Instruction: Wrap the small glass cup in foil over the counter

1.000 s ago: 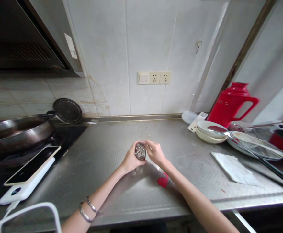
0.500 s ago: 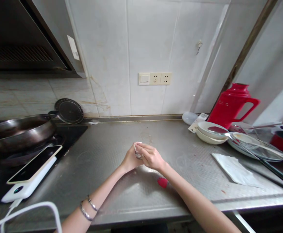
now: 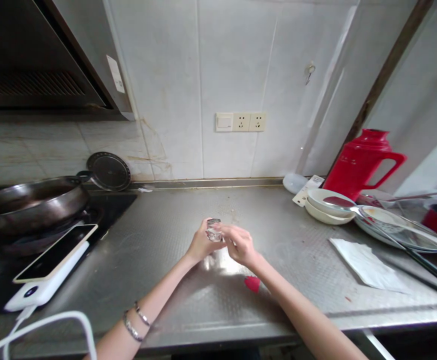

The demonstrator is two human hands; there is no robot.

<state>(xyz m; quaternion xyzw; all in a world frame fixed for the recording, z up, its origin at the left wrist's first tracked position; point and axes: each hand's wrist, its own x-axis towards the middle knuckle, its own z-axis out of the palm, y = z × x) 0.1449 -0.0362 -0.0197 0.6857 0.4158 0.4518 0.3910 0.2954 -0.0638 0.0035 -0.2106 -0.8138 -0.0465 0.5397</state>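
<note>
My left hand point(image 3: 200, 244) is wrapped round a small clear glass point(image 3: 213, 231) above the middle of the steel counter. The fingers of my right hand point(image 3: 238, 243) are bent together at the near right side of the glass and partly cover it. Something whitish shows by those fingertips, too small and blurred to name. Beside my right forearm a small red object point(image 3: 252, 284) lies on the counter, partly hidden by the arm.
A pan point(image 3: 31, 202) stands on the hob at left, near a phone point(image 3: 55, 255) on a white power bank with a cable. At right are stacked bowls point(image 3: 329, 205), a red thermos point(image 3: 359, 165), plates with utensils and a folded white tissue point(image 3: 364, 265).
My right fingers have come off the top of the glass toward me and to the right, so more of the glass shows. The view has shifted slightly.
</note>
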